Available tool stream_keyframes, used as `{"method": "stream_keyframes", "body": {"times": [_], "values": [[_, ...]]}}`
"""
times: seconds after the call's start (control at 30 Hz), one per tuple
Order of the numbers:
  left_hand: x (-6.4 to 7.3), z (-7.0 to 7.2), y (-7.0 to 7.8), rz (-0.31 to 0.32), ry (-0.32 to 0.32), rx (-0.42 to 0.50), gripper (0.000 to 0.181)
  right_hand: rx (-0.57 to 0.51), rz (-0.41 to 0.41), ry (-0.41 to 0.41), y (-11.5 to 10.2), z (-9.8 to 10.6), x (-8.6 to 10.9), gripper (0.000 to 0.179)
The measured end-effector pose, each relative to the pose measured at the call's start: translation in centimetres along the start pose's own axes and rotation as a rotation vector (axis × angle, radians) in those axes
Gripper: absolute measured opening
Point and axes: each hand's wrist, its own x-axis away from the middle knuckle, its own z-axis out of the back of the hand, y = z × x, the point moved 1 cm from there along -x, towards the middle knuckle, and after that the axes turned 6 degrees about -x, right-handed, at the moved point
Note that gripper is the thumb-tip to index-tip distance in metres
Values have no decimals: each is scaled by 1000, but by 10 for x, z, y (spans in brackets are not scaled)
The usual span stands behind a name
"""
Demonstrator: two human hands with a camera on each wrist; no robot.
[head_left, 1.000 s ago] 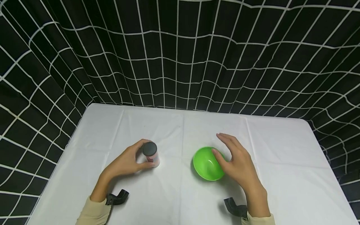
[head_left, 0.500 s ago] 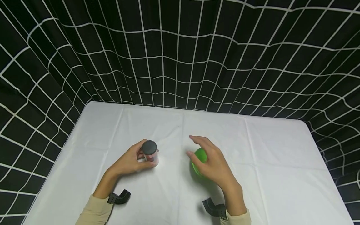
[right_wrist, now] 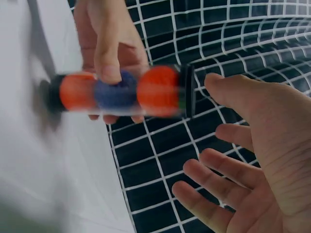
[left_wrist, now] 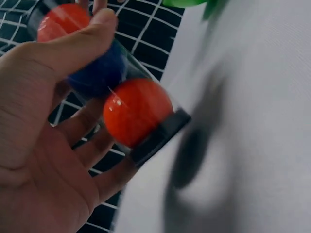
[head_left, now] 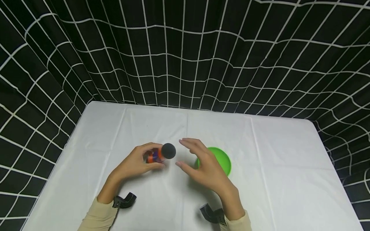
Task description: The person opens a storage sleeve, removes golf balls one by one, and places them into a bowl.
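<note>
My left hand (head_left: 133, 163) grips a clear tube (head_left: 157, 156) with dark caps at both ends, tilted with its upper cap (head_left: 168, 150) toward the right. The left wrist view shows two orange balls, one of them the lower ball (left_wrist: 137, 111), and a blue ball (left_wrist: 99, 75) stacked inside, with the thumb across the wall. Its lower cap (left_wrist: 161, 137) hovers over the cloth, above its shadow. My right hand (head_left: 208, 168) holds nothing; its fingers and thumb are spread, facing the upper cap with a small gap. A green bowl (head_left: 222, 160) is partly hidden behind that hand.
A white cloth (head_left: 289, 166) covers the table. Dark curtains with a white grid pattern (head_left: 185, 57) hang behind and at both sides. Each wrist carries a black camera mount, the left mount (head_left: 125, 201) and the right mount (head_left: 212, 214).
My right hand has moved left from over the bowl toward the tube. My left hand has tipped the tube from upright, so its top cap leans right and the balls show.
</note>
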Motion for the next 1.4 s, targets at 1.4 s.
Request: {"method": "stream_keyframes", "body": {"times": [1.4], "values": [[14, 22, 73, -68, 4, -549, 53, -209, 47, 1, -16, -3, 0, 41]]}}
